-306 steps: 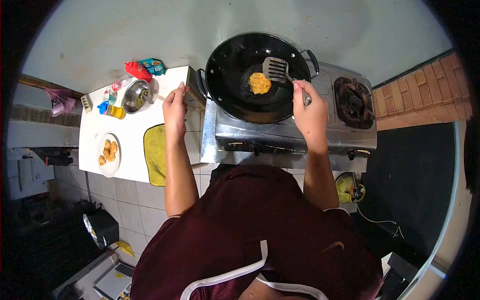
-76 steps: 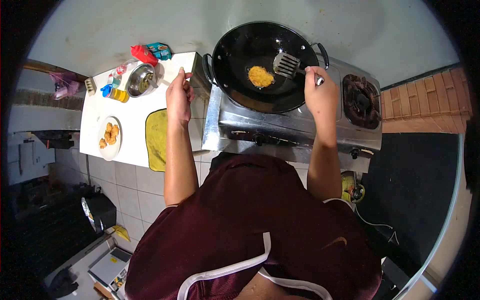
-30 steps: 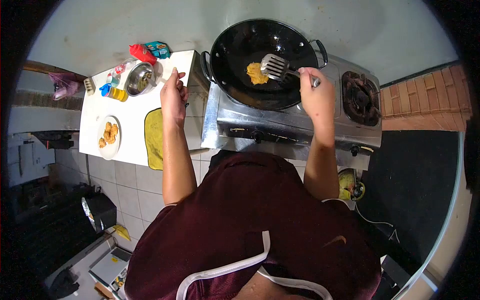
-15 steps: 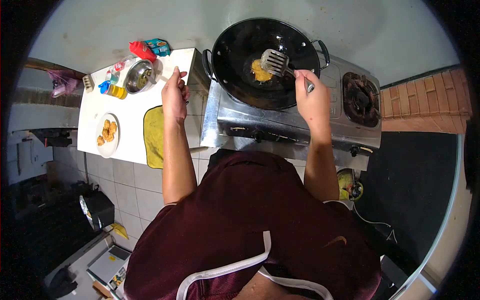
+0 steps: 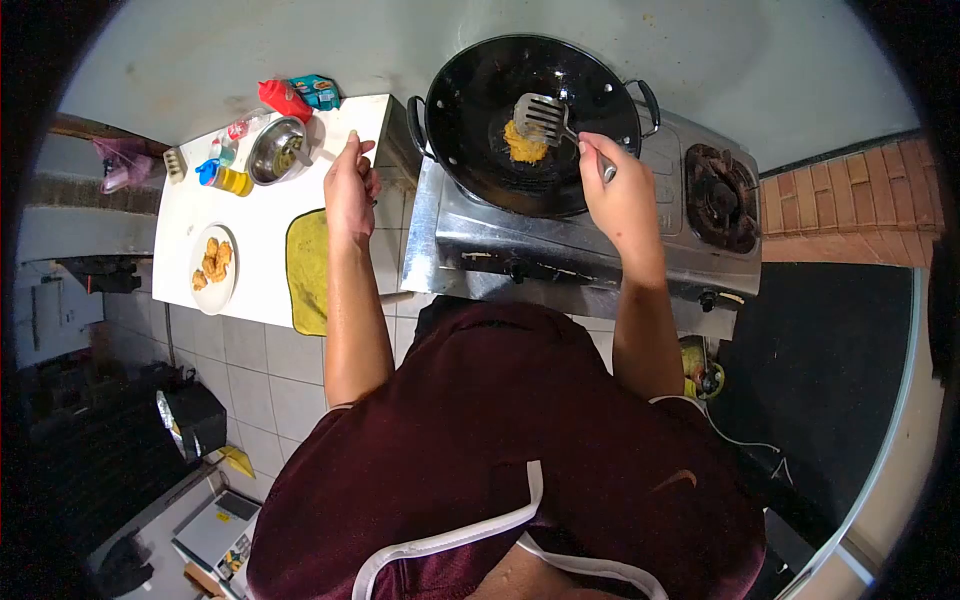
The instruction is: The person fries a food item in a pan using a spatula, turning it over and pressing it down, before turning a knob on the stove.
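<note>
My right hand (image 5: 622, 195) is closed round the handle of a metal slotted spatula (image 5: 541, 118). The blade is over the black wok (image 5: 470, 95), overlapping the upper edge of a golden fried piece (image 5: 525, 148) at the wok's bottom. Shiny oil surrounds that piece. My left hand (image 5: 352, 192) hovers by the white table's right edge, holding nothing, with thumb and forefinger apart and the other fingers loosely curled. Below it on the table lies a yellow-green cloth (image 5: 308, 270).
The wok sits on a steel gas stove (image 5: 480, 240) with a second burner (image 5: 720, 195) at right. On the white table (image 5: 265, 225) are a plate (image 5: 205, 298) of fried pieces, a metal bowl (image 5: 262, 152), a yellow bottle (image 5: 232, 181) and a red bottle (image 5: 284, 100).
My right hand and the spatula have shifted slightly left and up, baring more of the fried piece. The left hand stays in place.
</note>
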### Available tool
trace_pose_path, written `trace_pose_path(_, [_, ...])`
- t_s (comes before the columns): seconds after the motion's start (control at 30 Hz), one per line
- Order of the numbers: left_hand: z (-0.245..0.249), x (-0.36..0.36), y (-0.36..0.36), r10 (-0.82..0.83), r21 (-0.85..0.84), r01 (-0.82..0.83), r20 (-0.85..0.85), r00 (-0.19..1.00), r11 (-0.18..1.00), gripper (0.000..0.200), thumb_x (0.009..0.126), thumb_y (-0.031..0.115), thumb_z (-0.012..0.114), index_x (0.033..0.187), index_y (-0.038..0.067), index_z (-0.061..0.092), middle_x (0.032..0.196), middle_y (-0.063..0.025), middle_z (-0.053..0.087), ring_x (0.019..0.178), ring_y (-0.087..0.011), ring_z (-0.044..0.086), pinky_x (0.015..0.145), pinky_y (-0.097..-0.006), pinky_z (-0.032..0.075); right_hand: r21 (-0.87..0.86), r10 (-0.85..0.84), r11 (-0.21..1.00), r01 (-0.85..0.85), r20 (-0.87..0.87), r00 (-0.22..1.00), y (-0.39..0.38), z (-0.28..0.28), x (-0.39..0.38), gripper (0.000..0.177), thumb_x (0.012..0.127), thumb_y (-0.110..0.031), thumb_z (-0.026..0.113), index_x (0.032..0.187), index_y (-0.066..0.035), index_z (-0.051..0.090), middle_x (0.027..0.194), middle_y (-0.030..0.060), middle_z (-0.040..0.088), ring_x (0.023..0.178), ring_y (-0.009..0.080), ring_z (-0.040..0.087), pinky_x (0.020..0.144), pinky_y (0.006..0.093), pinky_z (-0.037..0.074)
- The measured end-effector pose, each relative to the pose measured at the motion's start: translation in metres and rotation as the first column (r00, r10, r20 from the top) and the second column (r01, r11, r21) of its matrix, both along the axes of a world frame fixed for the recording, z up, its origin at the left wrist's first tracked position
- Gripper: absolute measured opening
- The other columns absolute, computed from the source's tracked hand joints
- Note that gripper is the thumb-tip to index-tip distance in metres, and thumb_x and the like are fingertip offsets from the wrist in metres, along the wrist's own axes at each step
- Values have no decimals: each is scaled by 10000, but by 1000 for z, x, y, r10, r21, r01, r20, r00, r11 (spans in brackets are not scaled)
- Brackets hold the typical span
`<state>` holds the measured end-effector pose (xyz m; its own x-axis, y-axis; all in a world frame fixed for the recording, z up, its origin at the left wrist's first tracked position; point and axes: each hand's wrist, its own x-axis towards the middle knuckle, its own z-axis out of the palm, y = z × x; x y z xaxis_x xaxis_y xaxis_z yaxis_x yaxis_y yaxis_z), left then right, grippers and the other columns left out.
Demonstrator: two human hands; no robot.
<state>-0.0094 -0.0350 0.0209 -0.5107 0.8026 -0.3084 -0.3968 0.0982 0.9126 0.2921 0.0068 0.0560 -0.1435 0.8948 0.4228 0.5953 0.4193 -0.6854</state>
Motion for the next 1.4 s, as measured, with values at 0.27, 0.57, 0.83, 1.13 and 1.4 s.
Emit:
trace_pose_path(0.27, [-1,1,1,-29,27,28,15,999,999,373,909,371,578,979,6,542,609,72,294,524,-51,279,468,-211,209,-17,83,997,-81,133,988,2,1,4,249,867,-187,590,1024,0,641,846,224,647,768,383,632,685,414,500])
trace_pose_path(0.57, [0,3,3,-23,30,23,9,1000,999,366,917,356,568,978,-4,542,606,68,288,522,-54,276,467,-214,211,125,59,990,-68,71,996,3,0,7,274,854,-185,616,1058,-4,638,829,222,643,748,382,629,665,415,497])
trace_pose_path(0.83, [-3,4,4,-31,8,31,23,999,999,374,916,361,567,981,-7,540,596,64,288,517,-61,281,466,-225,219,-18,93,996,-91,114,989,-3,4,12,292,860,-187,608,1100,-22,629,946,230,645,854,368,645,728,385,509])
trace_pose_path(1.13, [-5,4,2,-23,4,23,3,1000,1000,395,910,376,575,987,-10,545,607,65,303,524,-62,295,475,-223,227,94,-127,987,131,-40,991,18,1,22,254,862,-206,591,1066,-78,670,900,207,665,809,354,661,729,376,510])
trace_pose_path(1.4, [-3,4,-1,-19,-9,19,-36,999,1000,404,904,380,587,994,-12,550,619,70,296,527,-48,287,473,-212,212,-79,-272,956,281,109,956,24,8,23,256,856,-260,594,1014,-81,686,893,199,671,839,306,672,747,321,496])
